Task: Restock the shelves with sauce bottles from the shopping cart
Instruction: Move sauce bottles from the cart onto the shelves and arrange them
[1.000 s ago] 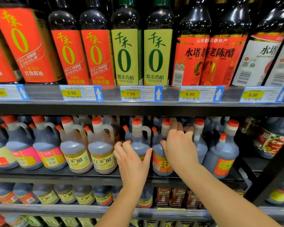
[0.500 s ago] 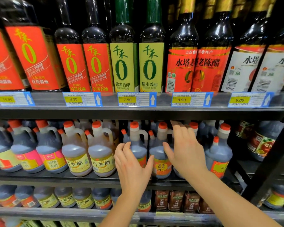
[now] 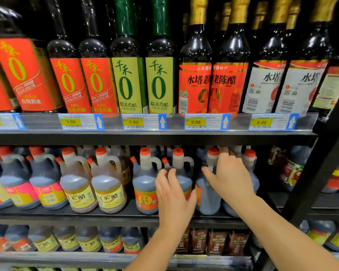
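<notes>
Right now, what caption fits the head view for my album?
Both hands, left hand and right hand, straighten dark vinegar jugs on the middle shelf.

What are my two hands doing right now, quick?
Left hand: open, fingers spread against a dark vinegar jug, not gripping.
Right hand: open, resting on the neighbouring jug, not closed around it.
</notes>
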`<control>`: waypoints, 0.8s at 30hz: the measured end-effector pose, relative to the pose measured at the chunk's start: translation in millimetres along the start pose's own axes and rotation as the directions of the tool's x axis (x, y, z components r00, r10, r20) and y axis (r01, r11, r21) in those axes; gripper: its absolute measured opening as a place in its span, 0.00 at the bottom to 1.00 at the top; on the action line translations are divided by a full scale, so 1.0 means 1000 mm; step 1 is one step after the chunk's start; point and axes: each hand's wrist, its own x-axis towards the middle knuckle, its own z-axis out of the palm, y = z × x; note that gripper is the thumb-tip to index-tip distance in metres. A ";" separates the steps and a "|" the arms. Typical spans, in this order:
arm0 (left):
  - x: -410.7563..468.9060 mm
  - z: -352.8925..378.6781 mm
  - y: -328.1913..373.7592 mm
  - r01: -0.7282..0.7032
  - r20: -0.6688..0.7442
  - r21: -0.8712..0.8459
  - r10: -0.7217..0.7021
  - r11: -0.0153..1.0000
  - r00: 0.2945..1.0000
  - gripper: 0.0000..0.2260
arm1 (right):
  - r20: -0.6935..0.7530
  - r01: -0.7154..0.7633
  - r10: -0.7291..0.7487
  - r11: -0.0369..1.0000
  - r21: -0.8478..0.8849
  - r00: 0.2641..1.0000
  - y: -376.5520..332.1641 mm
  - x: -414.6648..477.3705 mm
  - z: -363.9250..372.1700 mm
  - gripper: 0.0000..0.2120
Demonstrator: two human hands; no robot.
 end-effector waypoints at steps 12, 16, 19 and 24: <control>0.003 0.009 -0.001 0.060 -0.004 0.095 -0.060 0.994 0.998 0.33 | 0.067 0.113 -0.114 0.994 0.011 0.991 0.009 0.010 -0.003 0.18; 0.002 0.010 -0.004 0.047 -0.011 0.091 -0.046 0.995 0.999 0.33 | 0.163 0.131 -0.135 0.991 0.037 0.977 0.015 0.015 -0.009 0.14; 0.002 0.011 -0.005 0.044 -0.016 0.098 -0.042 0.994 0.999 0.33 | 0.242 0.109 -0.123 0.991 0.073 0.962 0.018 0.019 -0.014 0.14; 0.002 0.011 -0.005 0.028 -0.033 0.108 -0.025 0.994 0.999 0.33 | 0.359 0.118 -0.112 0.993 0.005 0.927 0.022 0.029 -0.025 0.15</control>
